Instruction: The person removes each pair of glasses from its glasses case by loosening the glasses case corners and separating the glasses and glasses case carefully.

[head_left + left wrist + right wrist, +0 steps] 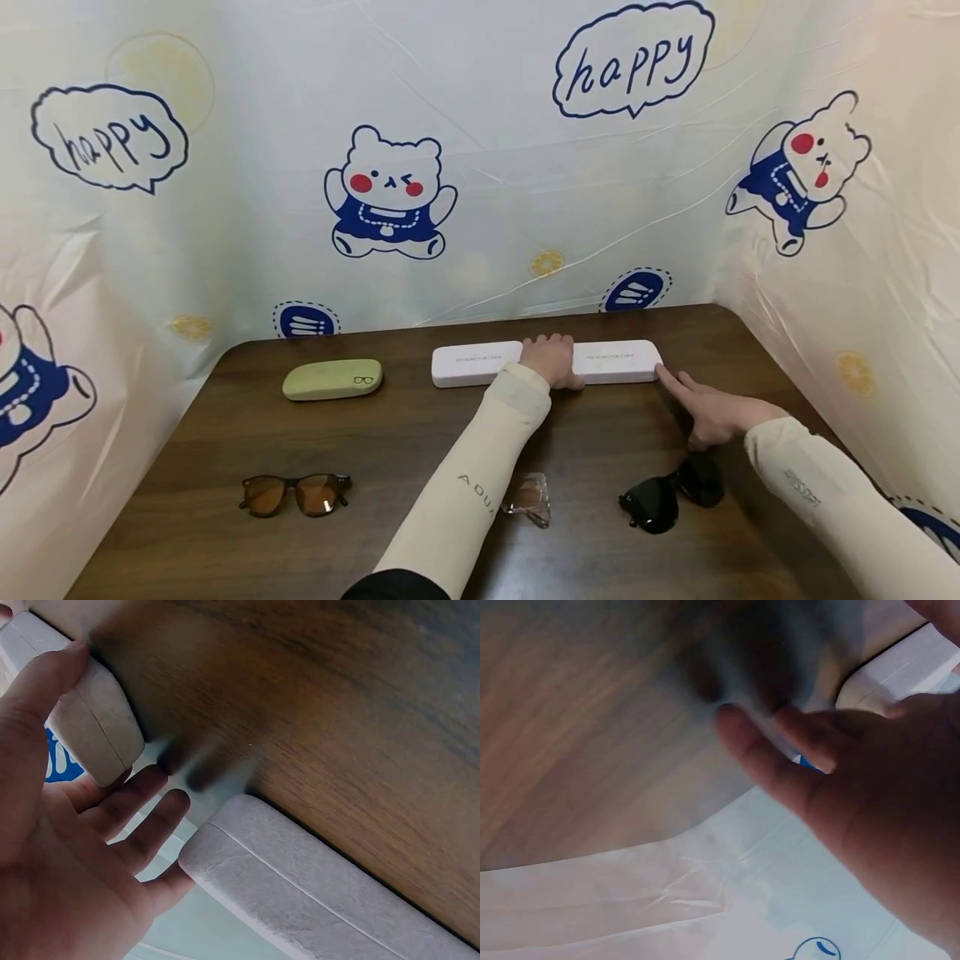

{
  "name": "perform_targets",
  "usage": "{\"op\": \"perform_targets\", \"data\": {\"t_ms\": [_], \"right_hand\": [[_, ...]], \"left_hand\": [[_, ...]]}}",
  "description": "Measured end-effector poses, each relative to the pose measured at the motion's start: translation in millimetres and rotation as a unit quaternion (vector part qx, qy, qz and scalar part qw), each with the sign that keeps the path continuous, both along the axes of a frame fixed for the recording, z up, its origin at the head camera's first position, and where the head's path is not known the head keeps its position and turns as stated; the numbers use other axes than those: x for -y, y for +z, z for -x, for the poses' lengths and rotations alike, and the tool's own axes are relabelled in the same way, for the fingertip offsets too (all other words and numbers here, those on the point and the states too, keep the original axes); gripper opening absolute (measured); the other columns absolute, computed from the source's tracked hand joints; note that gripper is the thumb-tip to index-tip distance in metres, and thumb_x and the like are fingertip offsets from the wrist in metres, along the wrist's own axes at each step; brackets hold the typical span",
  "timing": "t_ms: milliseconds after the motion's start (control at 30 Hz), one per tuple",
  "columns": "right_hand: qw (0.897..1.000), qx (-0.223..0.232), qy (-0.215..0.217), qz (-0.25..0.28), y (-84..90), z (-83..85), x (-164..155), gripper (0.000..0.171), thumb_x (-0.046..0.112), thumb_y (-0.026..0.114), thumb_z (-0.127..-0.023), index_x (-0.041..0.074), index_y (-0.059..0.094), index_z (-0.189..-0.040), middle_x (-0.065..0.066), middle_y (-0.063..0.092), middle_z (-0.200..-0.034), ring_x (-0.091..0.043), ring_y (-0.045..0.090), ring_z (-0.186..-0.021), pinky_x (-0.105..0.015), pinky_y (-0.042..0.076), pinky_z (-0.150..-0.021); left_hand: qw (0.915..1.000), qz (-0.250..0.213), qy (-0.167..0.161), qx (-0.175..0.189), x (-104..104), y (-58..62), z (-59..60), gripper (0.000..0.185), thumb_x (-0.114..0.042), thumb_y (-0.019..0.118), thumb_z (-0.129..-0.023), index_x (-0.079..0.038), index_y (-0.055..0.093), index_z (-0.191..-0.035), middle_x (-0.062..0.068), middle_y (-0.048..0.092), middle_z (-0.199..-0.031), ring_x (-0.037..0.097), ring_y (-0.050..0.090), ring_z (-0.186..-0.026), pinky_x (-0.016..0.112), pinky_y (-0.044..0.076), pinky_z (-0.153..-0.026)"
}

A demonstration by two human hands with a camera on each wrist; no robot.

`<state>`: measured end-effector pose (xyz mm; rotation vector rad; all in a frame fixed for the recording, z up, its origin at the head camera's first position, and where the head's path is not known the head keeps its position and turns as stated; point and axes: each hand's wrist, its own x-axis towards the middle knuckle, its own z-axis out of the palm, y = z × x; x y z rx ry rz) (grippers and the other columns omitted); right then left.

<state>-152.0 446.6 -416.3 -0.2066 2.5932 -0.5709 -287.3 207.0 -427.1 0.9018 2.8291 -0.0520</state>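
Two long white glasses cases lie end to end near the table's back. My left hand (549, 360) is over the gap between their inner ends. In the left wrist view, its thumb (56, 679) and index finger hold the end of the right-hand white glasses case (97, 727), while its little finger touches the left-hand white glasses case (300, 881). My right hand (723, 412) reaches to the outer end of the right-hand case with extended fingers. The right wrist view shows part of that case (900, 667) beyond the hand, partly covered.
A green glasses case (330, 380) lies at the back left. Nearer are brown-tinted glasses (285, 495), clear-framed glasses (527, 497) partly behind my left sleeve, and black sunglasses (654, 503) below my right hand. A patterned curtain (495, 208) hangs behind the wooden table (420, 450).
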Motion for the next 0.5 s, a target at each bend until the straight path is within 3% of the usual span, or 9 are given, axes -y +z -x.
{"op": "perform_targets", "data": {"t_ms": [67,200,400,500], "right_hand": [[1.000,0.010,0.007,0.005,-0.9,0.0,0.5,0.123,-0.004,0.081,-0.075,0.003,-0.009,-0.159,-0.049,0.000,-0.151,-0.064,0.019,-0.136,-0.064,0.034,-0.101],[0.999,-0.008,0.023,0.032,-4.7,5.5,1.3,0.119,0.000,0.079,-0.078,0.000,-0.010,-0.157,-0.046,0.001,-0.154,-0.063,0.012,-0.139,-0.069,0.018,-0.109],[0.998,-0.055,0.014,0.026,-7.0,12.3,2.4,0.105,0.017,0.074,-0.089,-0.003,-0.003,-0.158,-0.046,0.004,-0.153,-0.063,0.015,-0.138,-0.069,0.022,-0.108],[0.996,-0.088,-0.006,-0.001,-1.2,9.1,9.1,0.100,0.027,0.070,-0.095,-0.001,0.000,-0.159,-0.047,0.004,-0.153,-0.064,0.017,-0.137,-0.074,0.024,-0.103]], "left_hand": [[1.0000,0.003,0.007,-0.004,6.5,0.9,0.6,0.076,-0.058,0.069,-0.088,-0.013,0.049,-0.146,0.003,0.053,-0.143,0.025,0.049,-0.127,0.043,0.037,-0.103],[0.9997,0.011,0.015,-0.015,18.1,3.3,2.3,0.075,-0.059,0.068,-0.088,-0.013,0.050,-0.144,0.003,0.055,-0.141,0.025,0.050,-0.124,0.043,0.038,-0.101],[0.9989,0.040,0.013,-0.020,15.5,-8.3,6.3,0.085,-0.060,0.068,-0.088,-0.012,0.041,-0.152,0.006,0.050,-0.146,0.026,0.046,-0.130,0.048,0.032,-0.107],[0.9986,0.034,-0.008,-0.039,14.7,-4.1,-5.0,0.090,-0.059,0.067,-0.090,-0.012,0.031,-0.158,0.008,0.045,-0.150,0.028,0.042,-0.136,0.049,0.027,-0.112]]}}
